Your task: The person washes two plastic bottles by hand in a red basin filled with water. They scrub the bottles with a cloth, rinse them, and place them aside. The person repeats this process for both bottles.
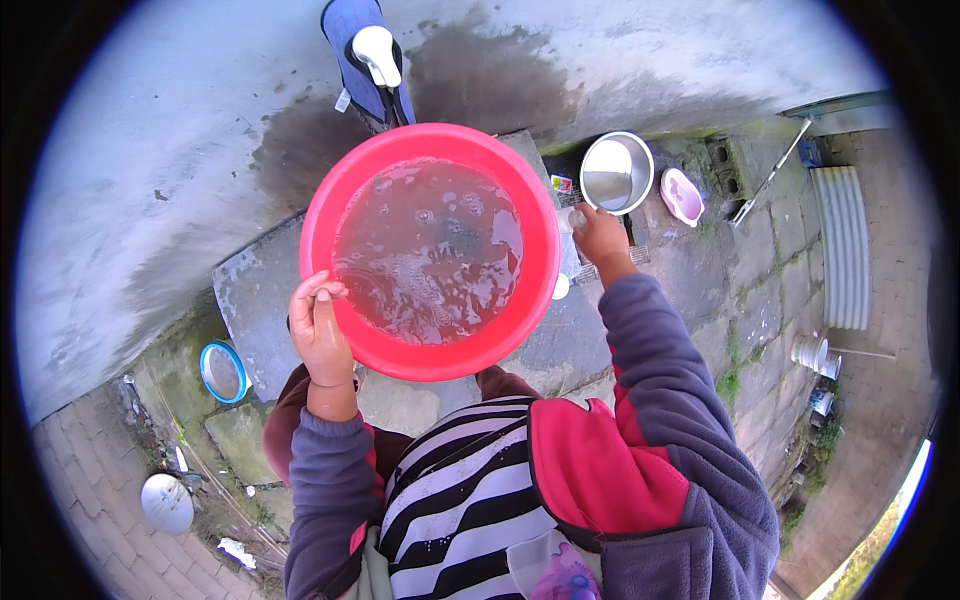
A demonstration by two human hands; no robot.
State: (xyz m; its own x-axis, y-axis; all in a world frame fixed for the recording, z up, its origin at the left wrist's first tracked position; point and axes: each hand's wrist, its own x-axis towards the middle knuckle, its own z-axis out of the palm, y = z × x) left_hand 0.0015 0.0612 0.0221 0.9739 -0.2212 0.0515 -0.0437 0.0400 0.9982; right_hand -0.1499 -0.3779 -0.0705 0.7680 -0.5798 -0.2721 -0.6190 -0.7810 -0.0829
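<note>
A large red plastic basin (pixel 541 247) holds murky water with bubbles; something dark under the surface cannot be made out. My left hand (pixel 321 330) is at the basin's left rim, its thumb and fingertips drawn close together; whether they grip the rim cannot be told. My right hand (pixel 602 234) reaches past the basin's right side, its fingers around a small pale, translucent object (pixel 577 219) that cannot be named. Just beyond that hand stands a round metal pot (pixel 616 172).
A pink plastic basin (pixel 682 196) lies right of the pot. Tongs (pixel 772 171) rest farther right. A cloth-wrapped tap (pixel 377 56) rises by the wall. At left sit a blue-rimmed round container (pixel 223 372) and a pale round lid or dish (pixel 167 503). Buckets (pixel 810 351) stand far right.
</note>
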